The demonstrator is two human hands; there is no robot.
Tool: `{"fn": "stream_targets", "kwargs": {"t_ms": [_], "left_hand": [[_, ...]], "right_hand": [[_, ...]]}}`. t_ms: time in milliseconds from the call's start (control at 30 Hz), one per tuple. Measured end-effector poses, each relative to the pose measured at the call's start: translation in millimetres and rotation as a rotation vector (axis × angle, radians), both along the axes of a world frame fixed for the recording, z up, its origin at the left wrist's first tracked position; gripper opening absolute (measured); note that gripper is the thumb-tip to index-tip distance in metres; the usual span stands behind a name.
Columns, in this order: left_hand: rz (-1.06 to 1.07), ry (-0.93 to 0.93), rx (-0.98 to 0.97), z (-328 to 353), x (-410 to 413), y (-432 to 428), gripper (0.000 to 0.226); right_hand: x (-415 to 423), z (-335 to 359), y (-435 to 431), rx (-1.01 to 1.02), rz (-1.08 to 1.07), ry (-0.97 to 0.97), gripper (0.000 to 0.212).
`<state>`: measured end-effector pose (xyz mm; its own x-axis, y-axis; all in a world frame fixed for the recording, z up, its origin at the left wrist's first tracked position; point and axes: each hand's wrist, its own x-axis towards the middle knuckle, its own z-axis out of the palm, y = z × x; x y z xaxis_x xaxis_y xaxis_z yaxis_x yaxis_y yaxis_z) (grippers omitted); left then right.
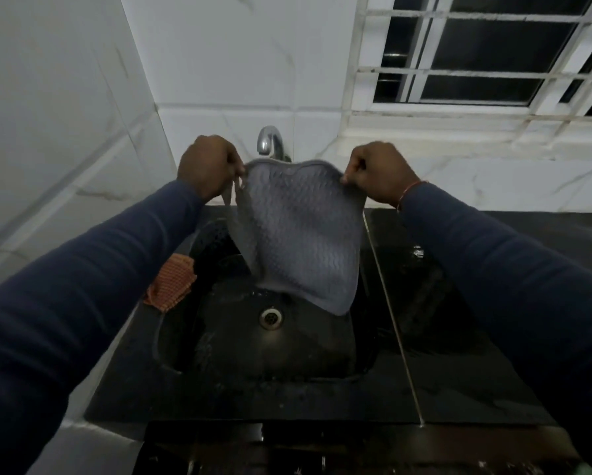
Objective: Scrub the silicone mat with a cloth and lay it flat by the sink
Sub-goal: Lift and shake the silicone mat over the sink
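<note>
As seen from the head: holding grey silicone mat (pixel 298 234) up over black sink (pixel 305 351), before tap (pixel 270 140). Pinching its top corners with left hand (pixel 209 166) and right hand (pixel 378 173), fingers curled. Hangs limp above drain (pixel 271 317). Leaves orange cloth (pixel 171 282) draped on sink's left rim.

no text, label, brand, number or sign can be read on anything in view.
</note>
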<state>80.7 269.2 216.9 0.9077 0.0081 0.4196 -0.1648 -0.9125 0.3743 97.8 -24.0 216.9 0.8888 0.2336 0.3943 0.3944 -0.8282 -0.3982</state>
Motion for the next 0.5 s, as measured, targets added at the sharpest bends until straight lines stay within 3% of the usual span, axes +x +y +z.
{"fn": "stream_targets", "kwargs": {"t_ms": [200,333,500], "left_hand": [[-0.023,-0.045,0.048,2,-7,4,0.007],[-0.03,0.032,0.256,8,-9,6,0.006],[0.017,0.09,0.152,2,-9,6,0.007]], "right_hand": [[-6,-2,-6,0.063,-0.017,-0.003,0.015],[-14,-14,-2,0.128,-0.091,-0.081,0.011],[-23,-20,-6,0.117,-0.086,-0.057,0.009]]}}
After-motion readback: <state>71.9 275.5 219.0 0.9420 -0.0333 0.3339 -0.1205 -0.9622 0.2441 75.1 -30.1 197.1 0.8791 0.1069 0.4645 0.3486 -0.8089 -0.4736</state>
